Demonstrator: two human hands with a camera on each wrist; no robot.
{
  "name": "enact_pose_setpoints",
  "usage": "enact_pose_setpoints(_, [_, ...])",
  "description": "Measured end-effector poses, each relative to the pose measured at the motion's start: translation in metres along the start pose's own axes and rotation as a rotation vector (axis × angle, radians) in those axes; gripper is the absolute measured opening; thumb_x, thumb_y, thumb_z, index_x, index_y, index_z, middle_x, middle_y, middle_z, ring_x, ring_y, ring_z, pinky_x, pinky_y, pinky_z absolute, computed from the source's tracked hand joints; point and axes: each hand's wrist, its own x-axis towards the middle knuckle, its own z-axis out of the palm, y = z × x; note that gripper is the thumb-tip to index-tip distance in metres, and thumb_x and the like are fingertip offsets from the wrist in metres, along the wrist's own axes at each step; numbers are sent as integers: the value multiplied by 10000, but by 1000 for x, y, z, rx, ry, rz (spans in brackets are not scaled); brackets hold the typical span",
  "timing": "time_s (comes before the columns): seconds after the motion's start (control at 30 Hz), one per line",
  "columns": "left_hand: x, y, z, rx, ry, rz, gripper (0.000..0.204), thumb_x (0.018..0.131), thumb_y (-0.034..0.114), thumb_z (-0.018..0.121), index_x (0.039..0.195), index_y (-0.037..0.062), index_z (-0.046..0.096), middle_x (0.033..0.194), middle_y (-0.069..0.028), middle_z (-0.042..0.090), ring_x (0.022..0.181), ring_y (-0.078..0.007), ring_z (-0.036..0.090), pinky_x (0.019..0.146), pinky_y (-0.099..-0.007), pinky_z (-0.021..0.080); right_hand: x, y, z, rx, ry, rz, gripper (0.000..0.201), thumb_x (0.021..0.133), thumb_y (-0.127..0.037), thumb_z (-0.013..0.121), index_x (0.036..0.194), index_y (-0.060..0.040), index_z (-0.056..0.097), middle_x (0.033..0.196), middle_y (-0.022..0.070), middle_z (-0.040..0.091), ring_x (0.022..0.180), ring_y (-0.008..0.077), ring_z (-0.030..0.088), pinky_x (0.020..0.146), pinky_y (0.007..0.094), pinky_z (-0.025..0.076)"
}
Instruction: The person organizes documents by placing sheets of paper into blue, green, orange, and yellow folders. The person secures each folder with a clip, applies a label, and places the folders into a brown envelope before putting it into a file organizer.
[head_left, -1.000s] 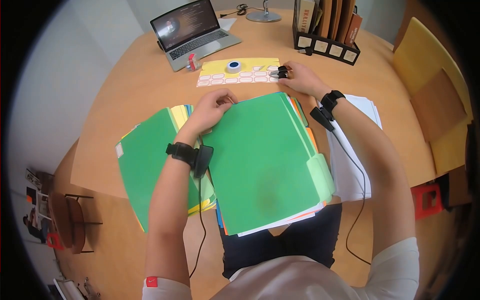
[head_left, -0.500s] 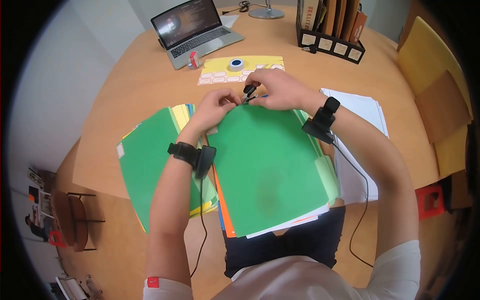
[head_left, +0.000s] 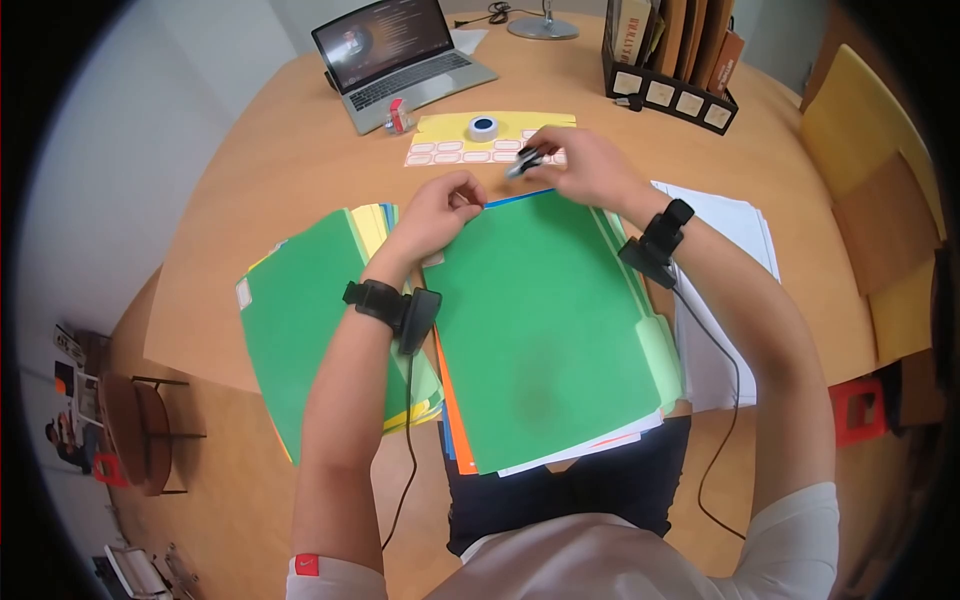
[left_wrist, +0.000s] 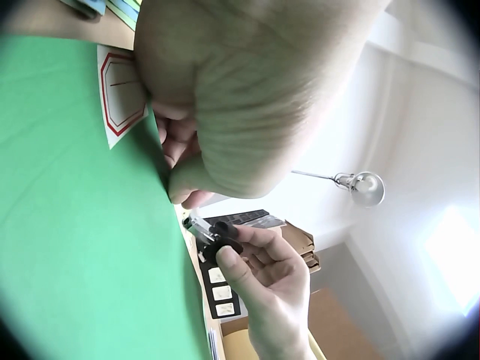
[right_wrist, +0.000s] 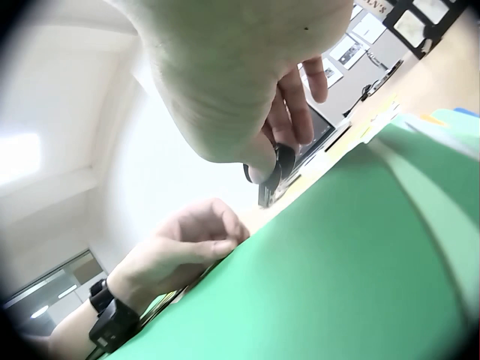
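A stack of folders and papers, topped by a green folder [head_left: 540, 330], lies before the person at the table's near edge. At its upper left corner the left hand [head_left: 435, 212] pinches the far edge between thumb and fingers. Just beyond that edge, the right hand [head_left: 595, 172] holds a small metal clip with black grips [head_left: 524, 160]. In the left wrist view the clip's silver end [left_wrist: 196, 229] points toward the left fingertips, apart from the folder. A red-bordered label [left_wrist: 124, 94] sits at the green folder's corner.
A second green-topped folder stack [head_left: 310, 330] lies left, white papers [head_left: 740, 250] right. Behind are a yellow sheet with labels [head_left: 440, 127] bearing a white roll [head_left: 483, 127], a small red-and-clear item [head_left: 398, 115], a laptop [head_left: 420, 85] and a black file holder [head_left: 660, 95].
The right hand brought the clip from the label sheet to the folder's far edge beside the left hand, then drew back slightly up and right. The left hand stays at the corner.
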Motion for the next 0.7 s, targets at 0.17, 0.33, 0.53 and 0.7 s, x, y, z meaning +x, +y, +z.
enact_pose_setpoints(0.17, [0,7,-2,-25,54,-16,75,883,-17,626,953,3,642,879,-35,662,763,-97,615,711,-274,509,21,78,6,-8,154,172,561,832,-327,799,1247,9,629,1176,183,701,1099,306,678,947,390,528])
enact_pose_setpoints(0.33, [4,-1,-4,-77,101,50,61,888,-8,625,946,7,640,901,-50,678,783,-121,639,732,-280,519,19,86,2,26,77,206,503,866,-266,797,1245,8,613,1180,159,691,1135,266,656,973,355,521])
enact_pose_setpoints(0.53, [9,-14,-14,-168,185,45,65,919,8,620,977,34,634,930,-44,687,814,-105,636,734,-250,514,30,51,11,-44,334,-60,343,925,-279,692,1167,-38,661,1115,139,719,1033,318,685,918,413,541])
enact_pose_setpoints(0.7, [4,-22,-20,-409,282,-61,85,952,34,598,1034,42,620,942,-55,684,811,-109,619,707,-247,498,57,0,32,-50,-4,147,365,992,-392,549,1063,-72,708,1029,136,736,965,334,701,866,455,545])
